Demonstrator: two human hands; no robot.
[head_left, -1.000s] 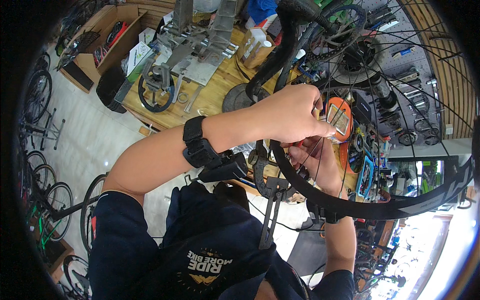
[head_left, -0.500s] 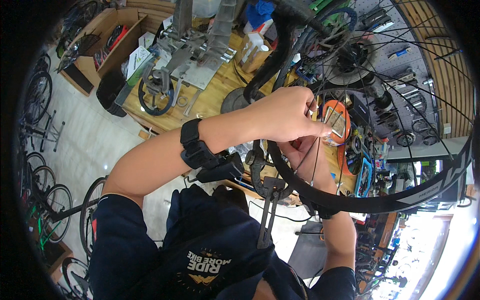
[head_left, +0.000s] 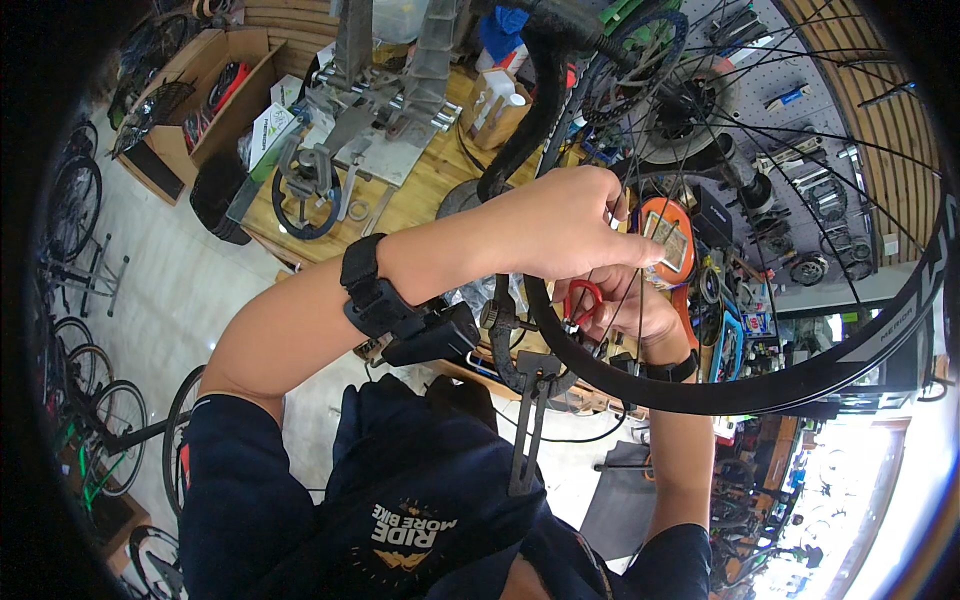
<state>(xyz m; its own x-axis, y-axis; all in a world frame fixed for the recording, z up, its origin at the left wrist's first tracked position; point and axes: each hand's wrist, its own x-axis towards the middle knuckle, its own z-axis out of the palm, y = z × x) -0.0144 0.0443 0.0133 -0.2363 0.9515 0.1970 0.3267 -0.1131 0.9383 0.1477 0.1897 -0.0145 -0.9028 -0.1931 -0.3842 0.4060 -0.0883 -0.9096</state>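
A spoked bicycle wheel with a black rim (head_left: 760, 397) stands upright in a truing stand (head_left: 530, 375) before me, its hub (head_left: 682, 105) at the upper right. My left hand (head_left: 575, 225) reaches across to the spokes, its fingers curled around one and the thumb stretched along them. Just below, my right hand (head_left: 640, 308) comes up behind the rim and holds a red spoke wrench (head_left: 582, 300) by the rim's inner edge. Whether the wrench sits on a nipple I cannot make out. The left hand partly covers the right fingertips.
The wooden bench (head_left: 400, 215) carries a metal fixture with a round black handwheel (head_left: 306, 200), a cardboard box (head_left: 497, 108) and an orange round case (head_left: 668, 240). Tools hang on the pegboard (head_left: 800, 105). An open carton (head_left: 195, 110) and parked bicycles (head_left: 120, 430) stand at left.
The wheel has turned, its right side moving up. My right hand has shifted up and slightly right, and the red spoke wrench now shows. My left hand stays by the spokes.
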